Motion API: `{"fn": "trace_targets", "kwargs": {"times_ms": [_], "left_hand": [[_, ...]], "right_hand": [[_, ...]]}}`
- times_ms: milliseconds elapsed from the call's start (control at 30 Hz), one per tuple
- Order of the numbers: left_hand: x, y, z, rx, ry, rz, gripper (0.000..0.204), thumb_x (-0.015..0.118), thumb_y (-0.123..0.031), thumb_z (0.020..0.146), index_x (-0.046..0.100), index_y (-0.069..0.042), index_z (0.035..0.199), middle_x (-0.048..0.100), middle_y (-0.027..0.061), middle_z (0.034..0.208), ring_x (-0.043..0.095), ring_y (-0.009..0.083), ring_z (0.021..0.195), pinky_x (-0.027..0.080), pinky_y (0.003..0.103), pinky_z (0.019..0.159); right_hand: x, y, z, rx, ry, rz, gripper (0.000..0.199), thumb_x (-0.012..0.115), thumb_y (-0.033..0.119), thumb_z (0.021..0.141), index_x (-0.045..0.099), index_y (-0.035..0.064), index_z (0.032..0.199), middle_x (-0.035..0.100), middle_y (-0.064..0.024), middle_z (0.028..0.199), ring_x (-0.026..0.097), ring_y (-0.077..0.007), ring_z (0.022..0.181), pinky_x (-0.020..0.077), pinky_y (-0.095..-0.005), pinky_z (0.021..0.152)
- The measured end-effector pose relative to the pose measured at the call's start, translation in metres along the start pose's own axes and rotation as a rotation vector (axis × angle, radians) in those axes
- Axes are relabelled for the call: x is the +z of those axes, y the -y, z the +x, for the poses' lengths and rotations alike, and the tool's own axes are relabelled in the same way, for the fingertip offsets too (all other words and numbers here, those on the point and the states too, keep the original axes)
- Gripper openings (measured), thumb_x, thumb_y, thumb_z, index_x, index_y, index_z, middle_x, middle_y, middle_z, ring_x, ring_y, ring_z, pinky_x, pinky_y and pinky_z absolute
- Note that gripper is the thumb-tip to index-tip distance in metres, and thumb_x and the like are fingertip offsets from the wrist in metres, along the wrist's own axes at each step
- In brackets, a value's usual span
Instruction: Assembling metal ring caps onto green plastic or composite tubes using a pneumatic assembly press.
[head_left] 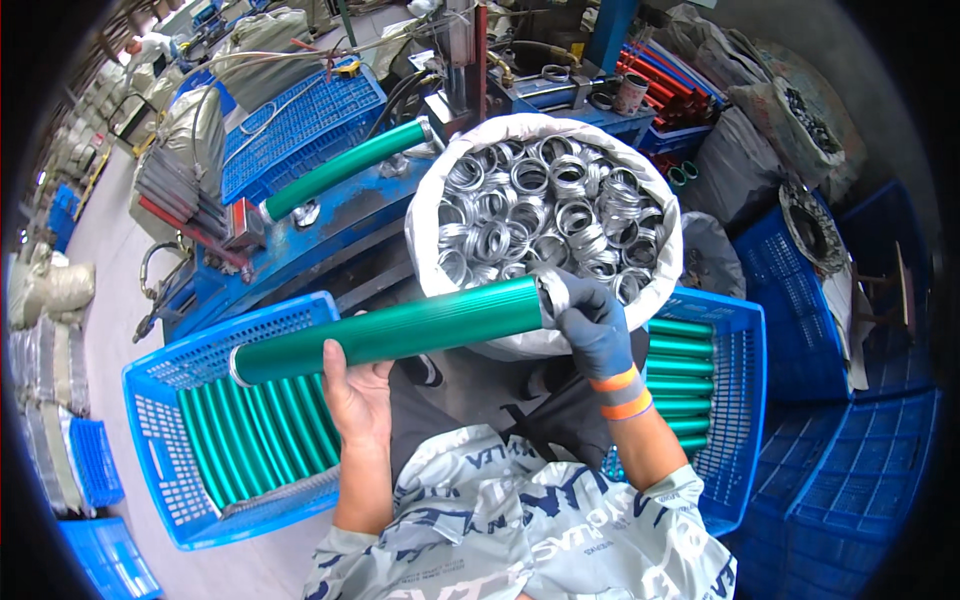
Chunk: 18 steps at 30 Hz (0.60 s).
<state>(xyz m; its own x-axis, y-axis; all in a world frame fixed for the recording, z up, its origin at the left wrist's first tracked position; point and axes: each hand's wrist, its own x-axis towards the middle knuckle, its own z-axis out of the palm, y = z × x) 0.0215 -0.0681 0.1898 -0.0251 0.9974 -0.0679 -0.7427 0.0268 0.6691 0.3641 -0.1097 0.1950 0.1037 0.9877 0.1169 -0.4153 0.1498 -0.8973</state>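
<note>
Patterned sleeves nearest the camera lead up to two hands holding a green ribbed tube (395,333) level between them. Bare, the left hand (355,392) wraps its fingers around the tube from beneath, near its left end. On the right, the gloved right hand (592,325) closes over the tube's right end, where a silver metal ring (553,293) sits; whether that ring is fully seated cannot be told. Just beyond, a white sack (432,200) brims with loose rings. Blue crates at left (160,400) and right (735,400) each hold many green tubes, so plenty of the work seems left.
</note>
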Motion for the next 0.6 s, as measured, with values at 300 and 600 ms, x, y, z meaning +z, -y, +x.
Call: {"fn": "trace_targets", "kwargs": {"times_ms": [300,600], "left_hand": [[0.002,-0.004,-0.005,0.06,-0.011,0.058,0.045,0.075,-0.034,0.115,0.067,-0.009,0.151,0.074,0.0197,0.149,0.078,0.0326,0.129,0.071,0.05,0.103],[-0.009,-0.005,0.019,0.11,-0.008,0.098,0.05,0.076,-0.039,0.114,0.068,-0.007,0.15,0.077,0.0169,0.143,0.079,0.0297,0.126,0.072,0.047,0.102]], "right_hand": [[0.016,0.014,-0.006,0.075,-0.027,-0.086,0.071,0.083,-0.005,0.092,0.061,-0.0072,0.16,0.074,-0.0144,0.149,0.072,-0.0235,0.136,0.0551,-0.0418,0.121],[0.038,0.012,0.015,0.142,-0.081,-0.144,0.067,0.085,-0.002,0.097,0.063,-0.0037,0.161,0.076,-0.0126,0.144,0.072,-0.0196,0.132,0.0583,-0.0366,0.115]]}}
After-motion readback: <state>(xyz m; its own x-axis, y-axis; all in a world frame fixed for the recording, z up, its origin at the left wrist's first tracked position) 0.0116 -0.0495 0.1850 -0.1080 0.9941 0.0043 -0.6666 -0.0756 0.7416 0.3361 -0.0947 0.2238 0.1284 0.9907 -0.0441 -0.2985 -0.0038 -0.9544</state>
